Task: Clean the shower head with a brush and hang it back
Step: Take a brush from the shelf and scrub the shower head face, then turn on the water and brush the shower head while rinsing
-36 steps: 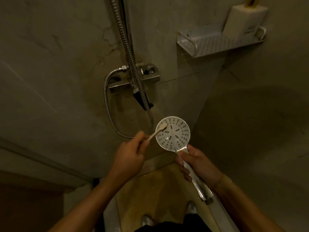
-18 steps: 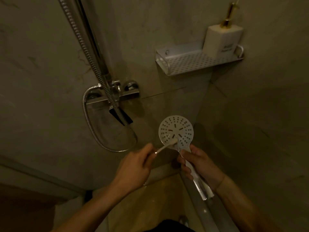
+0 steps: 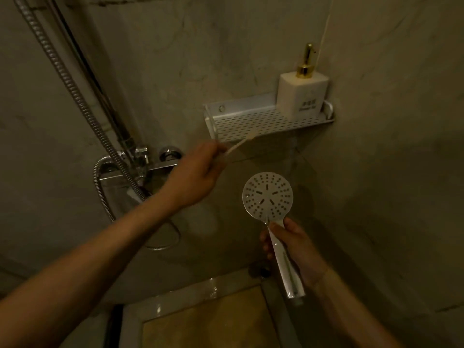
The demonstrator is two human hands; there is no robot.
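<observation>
The right hand (image 3: 293, 249) grips the handle of the shower head (image 3: 267, 195), fingers curled round it just below the round face. The face points up toward the camera, its spray holes visible, and it sits low in the corner of the shower, below the front edge of the wall shelf (image 3: 253, 124).

The left hand (image 3: 198, 169) pinches the brush (image 3: 238, 144) by its handle. The brush is clear of the shower head and well apart from it; its tip points at the front left corner of the shelf. Whether the tip touches the shelf cannot be told, as the brush is blurred.

A soap bottle (image 3: 302, 96) stands at the right end of the shelf. The tap (image 3: 140, 167) and the metal hose (image 3: 75, 96) are fixed on the wall to the left.

Step in hand, as judged: scrubbing appears finished and the brush is being put away on the shelf. The shower head is not yet hung.

Next move requires:
1. Lay the brush flat on the shelf, left of the soap bottle, and release it.
2. Raise the shower head to its holder, which is not in view.
3. Keep the hose free of the tap during the lift.
</observation>
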